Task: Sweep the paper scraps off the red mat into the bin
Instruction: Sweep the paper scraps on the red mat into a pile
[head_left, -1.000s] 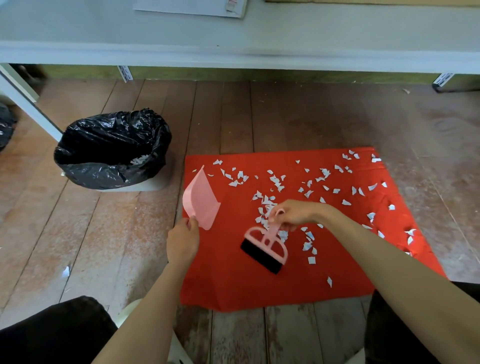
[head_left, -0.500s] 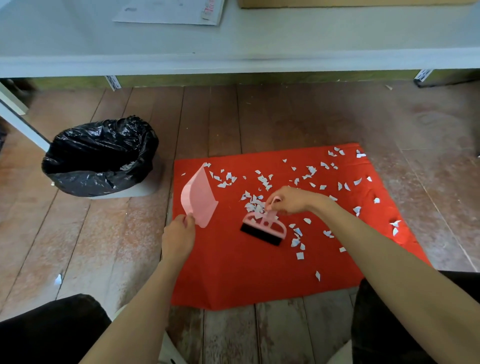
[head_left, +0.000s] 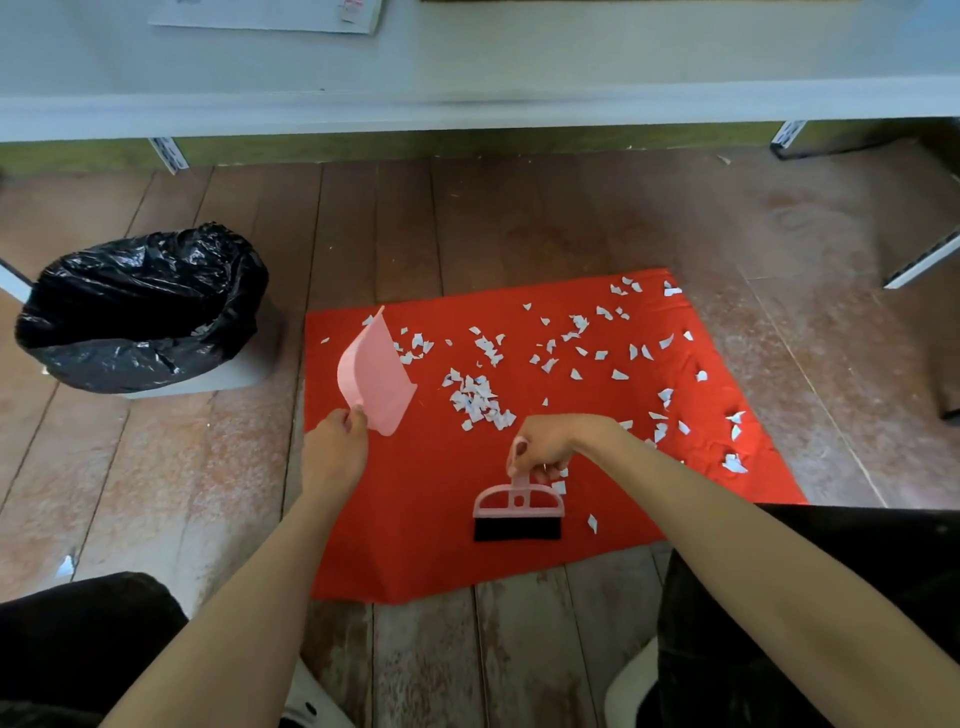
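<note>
The floor (head_left: 519, 218) in front of me is reddish-brown wooden planking. The boards run away from me and are worn, with pale patches. A white worktop (head_left: 519, 62) spans the top of my view, with a paper sheet (head_left: 260, 15) lying on it at the left. Below its edge runs a green strip (head_left: 467, 143). A white leg (head_left: 919, 262) slants at the right. Lighting is even.
</note>
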